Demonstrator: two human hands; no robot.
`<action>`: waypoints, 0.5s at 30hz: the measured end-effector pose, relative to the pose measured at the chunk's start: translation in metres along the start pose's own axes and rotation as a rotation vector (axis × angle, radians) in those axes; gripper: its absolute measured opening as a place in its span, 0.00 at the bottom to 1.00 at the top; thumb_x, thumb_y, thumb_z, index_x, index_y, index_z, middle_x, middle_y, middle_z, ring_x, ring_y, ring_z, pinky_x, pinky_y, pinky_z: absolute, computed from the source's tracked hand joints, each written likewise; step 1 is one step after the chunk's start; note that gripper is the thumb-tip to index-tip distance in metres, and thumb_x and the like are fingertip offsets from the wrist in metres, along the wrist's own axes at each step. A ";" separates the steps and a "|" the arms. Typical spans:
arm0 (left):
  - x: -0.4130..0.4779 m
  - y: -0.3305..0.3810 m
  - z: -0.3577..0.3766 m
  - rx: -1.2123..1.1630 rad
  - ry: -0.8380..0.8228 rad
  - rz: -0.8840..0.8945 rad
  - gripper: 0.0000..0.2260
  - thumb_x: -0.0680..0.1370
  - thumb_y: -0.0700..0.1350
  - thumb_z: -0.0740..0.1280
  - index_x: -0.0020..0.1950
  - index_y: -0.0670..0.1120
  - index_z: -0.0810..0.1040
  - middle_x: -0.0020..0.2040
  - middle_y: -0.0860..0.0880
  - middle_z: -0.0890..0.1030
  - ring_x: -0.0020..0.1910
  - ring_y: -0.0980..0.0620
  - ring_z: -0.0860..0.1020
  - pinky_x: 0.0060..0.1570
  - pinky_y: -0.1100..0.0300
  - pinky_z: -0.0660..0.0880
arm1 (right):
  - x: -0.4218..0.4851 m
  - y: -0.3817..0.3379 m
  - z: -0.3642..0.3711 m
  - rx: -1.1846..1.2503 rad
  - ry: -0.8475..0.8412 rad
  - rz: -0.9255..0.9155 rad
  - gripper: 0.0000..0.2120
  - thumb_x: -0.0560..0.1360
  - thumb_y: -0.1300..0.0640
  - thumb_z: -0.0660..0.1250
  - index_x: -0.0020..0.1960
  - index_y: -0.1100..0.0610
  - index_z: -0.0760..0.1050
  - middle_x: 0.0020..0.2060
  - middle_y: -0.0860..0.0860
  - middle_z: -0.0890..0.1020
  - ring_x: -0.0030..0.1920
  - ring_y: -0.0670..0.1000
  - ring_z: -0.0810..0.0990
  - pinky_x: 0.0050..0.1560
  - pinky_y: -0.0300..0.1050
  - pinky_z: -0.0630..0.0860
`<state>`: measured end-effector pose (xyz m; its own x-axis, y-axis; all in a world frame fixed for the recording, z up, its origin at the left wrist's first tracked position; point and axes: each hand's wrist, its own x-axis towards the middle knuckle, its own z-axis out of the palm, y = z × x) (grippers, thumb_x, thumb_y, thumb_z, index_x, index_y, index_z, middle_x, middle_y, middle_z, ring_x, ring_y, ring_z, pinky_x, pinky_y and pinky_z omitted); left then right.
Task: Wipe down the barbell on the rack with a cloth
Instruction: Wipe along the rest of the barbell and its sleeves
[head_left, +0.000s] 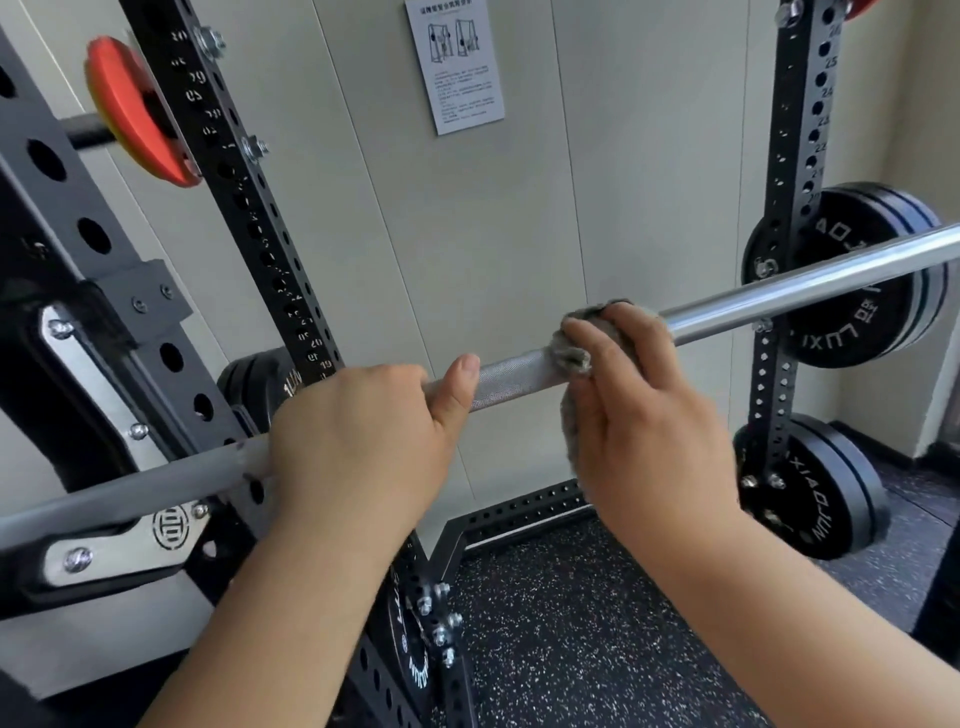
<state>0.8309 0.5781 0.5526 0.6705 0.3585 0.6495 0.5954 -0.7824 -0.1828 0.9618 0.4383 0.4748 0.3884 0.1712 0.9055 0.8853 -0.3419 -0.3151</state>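
Observation:
A steel barbell runs from lower left to upper right across the black rack, resting in a hook at the left. My left hand grips the bar from above, thumb lying along the knurled section. Just to its right, my right hand holds a grey fuzzy cloth wrapped round the bar, fingers curled over the top. The cloth hangs a little below the bar under my palm. The bar beneath the cloth is hidden.
Black weight plates hang on pegs of the right upright, with more plates lower down. A red plate sits on a peg at upper left. A notice sheet is on the grey wall. Speckled rubber floor lies below.

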 end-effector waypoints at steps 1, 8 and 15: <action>-0.005 0.002 0.005 -0.025 0.070 -0.028 0.33 0.82 0.67 0.40 0.33 0.48 0.70 0.28 0.52 0.73 0.29 0.46 0.70 0.34 0.55 0.67 | -0.002 -0.010 0.004 0.004 -0.016 -0.003 0.16 0.85 0.53 0.62 0.72 0.52 0.76 0.71 0.50 0.74 0.53 0.53 0.84 0.36 0.52 0.84; -0.027 0.006 0.029 -0.112 0.346 -0.006 0.18 0.84 0.57 0.55 0.47 0.49 0.79 0.39 0.51 0.78 0.39 0.44 0.72 0.47 0.48 0.65 | 0.003 -0.007 -0.011 -0.076 -0.174 -0.164 0.27 0.75 0.53 0.74 0.72 0.49 0.74 0.69 0.48 0.76 0.33 0.52 0.81 0.28 0.49 0.82; -0.007 0.005 0.016 -0.096 0.284 0.040 0.21 0.82 0.58 0.52 0.33 0.50 0.65 0.26 0.48 0.71 0.26 0.44 0.70 0.34 0.56 0.59 | -0.009 -0.026 0.004 -0.023 -0.076 -0.031 0.19 0.83 0.56 0.66 0.73 0.50 0.74 0.72 0.51 0.74 0.43 0.55 0.84 0.30 0.48 0.82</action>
<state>0.8367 0.5799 0.5354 0.5340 0.1800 0.8261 0.5173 -0.8424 -0.1508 0.9361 0.4500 0.4739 0.3801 0.2514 0.8901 0.8913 -0.3568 -0.2798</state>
